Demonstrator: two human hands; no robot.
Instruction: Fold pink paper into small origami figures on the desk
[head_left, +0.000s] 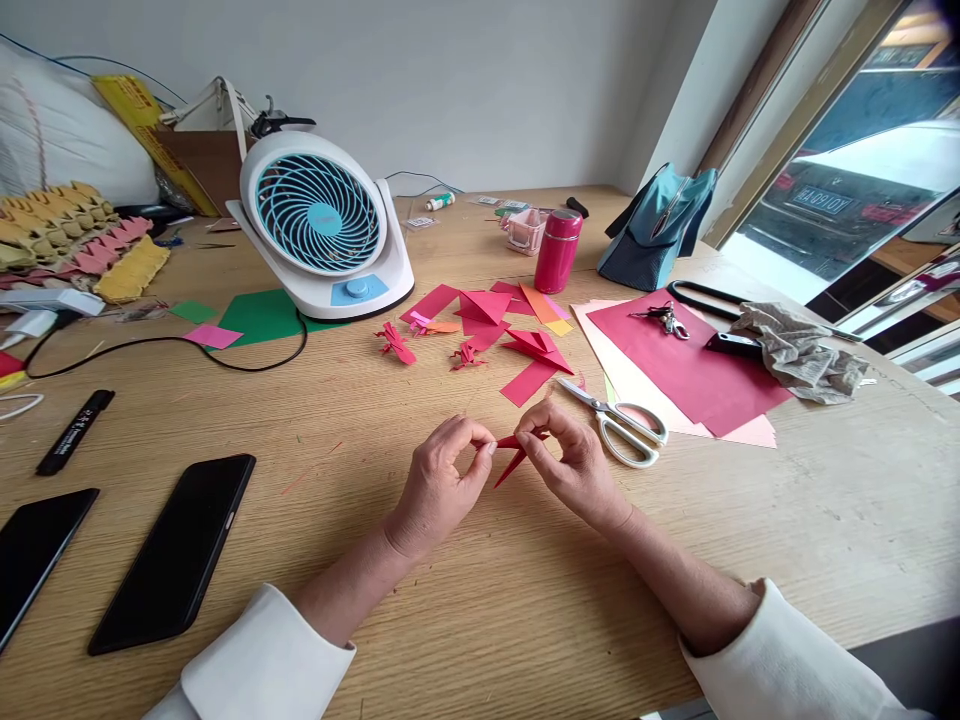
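Left hand (pixel 442 475) and right hand (pixel 574 465) are each closed at thumb and forefinger, and a thin-pointed red folded paper (pixel 511 468) is pinched by both over the counter (pixel 450 620), near the scissors (pixel 604 407). If the two ends are drawn apart too hard, a point could be torn or a crease undone. The scissors could be nudged by the right hand if it is swung outward, and the small red figures (pixel 466 355) beyond could be scattered by any draught from the fan (pixel 322 215).
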